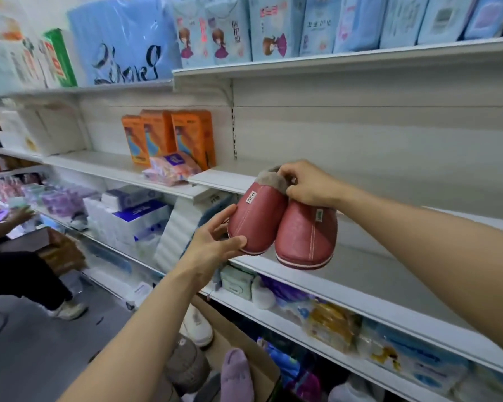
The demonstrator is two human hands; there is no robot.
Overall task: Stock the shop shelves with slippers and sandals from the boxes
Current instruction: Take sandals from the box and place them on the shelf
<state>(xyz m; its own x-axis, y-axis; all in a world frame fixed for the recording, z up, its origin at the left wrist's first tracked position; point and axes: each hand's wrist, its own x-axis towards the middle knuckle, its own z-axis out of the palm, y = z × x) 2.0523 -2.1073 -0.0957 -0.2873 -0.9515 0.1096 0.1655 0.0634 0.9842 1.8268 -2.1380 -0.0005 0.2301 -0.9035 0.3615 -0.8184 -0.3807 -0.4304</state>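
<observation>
A pair of dark pink slippers (285, 224) with grey fur lining hangs in the air in front of a bare white shelf (369, 256). My right hand (308, 184) pinches both slippers together at their fur-lined openings. My left hand (215, 242) grips the toe of the left slipper between thumb and fingers. Below me a cardboard box (238, 338) holds more slippers, among them a lilac one (235, 375), a grey one (186, 364) and a white one (198, 323).
Orange boxes (169, 137) and a pink tissue pack (172, 168) stand on the shelf to the left. Blue packets fill the top shelf (346, 56). Packaged goods line the lower shelves. Another person (18, 274) sits at the left beside a carton.
</observation>
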